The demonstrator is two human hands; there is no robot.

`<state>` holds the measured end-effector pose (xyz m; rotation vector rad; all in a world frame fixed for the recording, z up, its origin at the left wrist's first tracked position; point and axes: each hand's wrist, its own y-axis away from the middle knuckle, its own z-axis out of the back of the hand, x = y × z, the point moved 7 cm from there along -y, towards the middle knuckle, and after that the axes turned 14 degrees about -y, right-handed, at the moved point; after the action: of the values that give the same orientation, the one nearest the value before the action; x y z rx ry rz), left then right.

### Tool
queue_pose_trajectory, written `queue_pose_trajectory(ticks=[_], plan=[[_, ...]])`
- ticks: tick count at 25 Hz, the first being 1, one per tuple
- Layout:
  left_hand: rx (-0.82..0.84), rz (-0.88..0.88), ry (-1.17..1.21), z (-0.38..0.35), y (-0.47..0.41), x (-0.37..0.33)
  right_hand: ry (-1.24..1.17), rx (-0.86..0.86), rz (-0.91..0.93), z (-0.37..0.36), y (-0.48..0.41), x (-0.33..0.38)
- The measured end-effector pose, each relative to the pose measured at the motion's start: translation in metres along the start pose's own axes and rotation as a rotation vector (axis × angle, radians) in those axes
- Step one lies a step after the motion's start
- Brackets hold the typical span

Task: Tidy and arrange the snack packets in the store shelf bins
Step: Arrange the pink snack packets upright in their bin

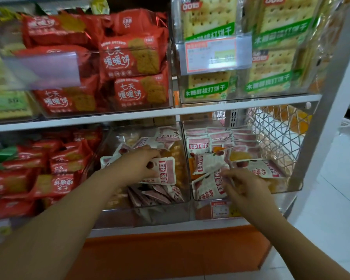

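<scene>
Two clear plastic bins stand side by side on the lower shelf, both holding small white-and-pink snack packets. My left hand point(138, 164) reaches into the middle bin point(187, 170) and grips one packet point(166, 170) by its left edge, lifted above the pile. My right hand point(246, 183) is at the front of the right bin point(291, 187), its fingers pinching a white-and-pink packet point(209, 185) there. More of these packets point(218, 138) lie in rows at the back of the right bin, and several lie loose and tilted near the front.
Red biscuit packs point(55, 168) fill the bin to the left. The upper shelf holds red biscuit packs point(129, 57) and green-labelled cracker packs point(210, 27) behind a price tag point(210, 55). A white wire mesh panel point(271, 138) and the shelf upright point(327, 110) close the right side.
</scene>
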<state>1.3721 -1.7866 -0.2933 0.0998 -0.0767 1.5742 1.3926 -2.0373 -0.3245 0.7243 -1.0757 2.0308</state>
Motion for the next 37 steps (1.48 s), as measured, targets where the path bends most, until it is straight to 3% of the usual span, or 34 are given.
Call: queue_pose_trajectory(ticks=[3, 7, 10, 13, 16, 21, 25, 27, 30, 33, 35, 37], plan=[[-0.144, 0.07, 0.095, 0.008, 0.022, 0.009, 0.048, 0.032, 0.08, -0.004, -0.026, 0.024], [-0.454, 0.28, 0.446, 0.027, 0.071, 0.035, 0.074, 0.181, 0.134, -0.053, -0.085, 0.063], [-0.602, 0.421, 0.694, 0.028, 0.104, 0.056, 0.222, 0.33, 0.166, -0.105, -0.122, 0.073], [-0.661, 0.497, 0.911, 0.012, 0.114, 0.075, 0.466, 0.455, 0.116, -0.14, -0.148, 0.061], [-0.661, 0.51, 1.092, -0.004, 0.109, 0.086, 0.555, 0.51, 0.116, -0.158, -0.159, 0.058], [-0.667, 0.473, 1.238, -0.009, 0.11, 0.083, 0.485, 0.336, 0.184, -0.144, -0.16, 0.069], [-0.681, 0.406, 1.325, -0.001, 0.11, 0.066, 0.31, 0.089, 0.483, -0.092, -0.125, 0.093], [-0.629, 0.35, 1.309, 0.003, 0.101, 0.042, 0.299, -0.047, 0.534, -0.053, -0.1, 0.085], [-0.566, 0.275, 1.241, 0.017, 0.081, 0.003, 0.43, -0.199, 0.335, 0.006, -0.086, 0.038], [-0.531, 0.228, 1.141, 0.038, 0.054, -0.031, 0.572, 0.021, -0.043, 0.027, -0.085, -0.019], [-0.482, 0.196, 1.061, 0.048, 0.034, -0.053, 0.441, 0.145, -0.124, 0.029, -0.077, -0.029], [-0.472, 0.169, 0.964, 0.054, 0.014, -0.071, 0.286, 0.103, -0.12, 0.038, -0.064, -0.025]])
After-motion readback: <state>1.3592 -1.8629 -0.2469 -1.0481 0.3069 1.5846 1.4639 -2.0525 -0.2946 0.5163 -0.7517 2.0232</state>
